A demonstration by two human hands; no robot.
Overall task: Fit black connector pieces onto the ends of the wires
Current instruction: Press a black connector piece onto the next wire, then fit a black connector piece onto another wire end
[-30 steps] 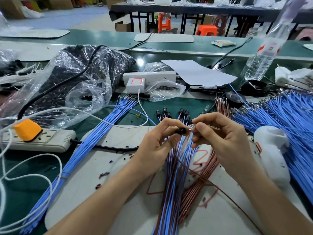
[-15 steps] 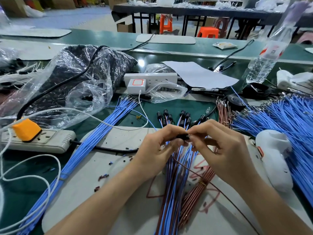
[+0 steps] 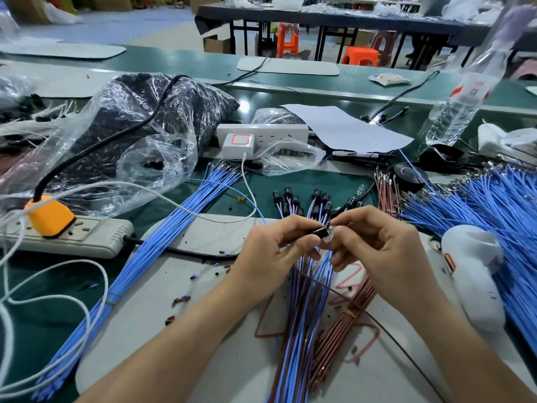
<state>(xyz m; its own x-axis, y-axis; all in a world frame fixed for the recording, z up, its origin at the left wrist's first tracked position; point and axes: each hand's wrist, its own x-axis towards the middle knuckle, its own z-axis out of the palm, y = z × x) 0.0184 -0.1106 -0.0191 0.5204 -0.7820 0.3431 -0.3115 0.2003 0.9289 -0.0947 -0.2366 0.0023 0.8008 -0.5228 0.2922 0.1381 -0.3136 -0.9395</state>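
Observation:
My left hand [image 3: 276, 251] pinches a small black connector piece [image 3: 321, 230] between thumb and fingers. My right hand [image 3: 374, 248] pinches a small clear bulb-like part [image 3: 331, 230] against the connector's open end. Both hands hover over a bundle of blue and brown wires [image 3: 302, 321] on the grey work mat [image 3: 162, 315]. Several wires with black connectors fitted [image 3: 302, 200] fan out just beyond my fingers. A thin brown wire [image 3: 392, 338] trails from my hands toward the lower right.
A long blue wire bundle [image 3: 136, 269] lies at left, a big heap of blue wires [image 3: 488, 210] at right. A power strip with an orange plug [image 3: 49, 216], a plastic bag of black parts [image 3: 139, 126], a white strip [image 3: 261, 132], a water bottle [image 3: 462, 94] and a white tool [image 3: 473, 274] surround the mat.
The clear part and black connector, slightly apart a second ago, are now pressed together between my fingertips. Both hands stayed in about the same place.

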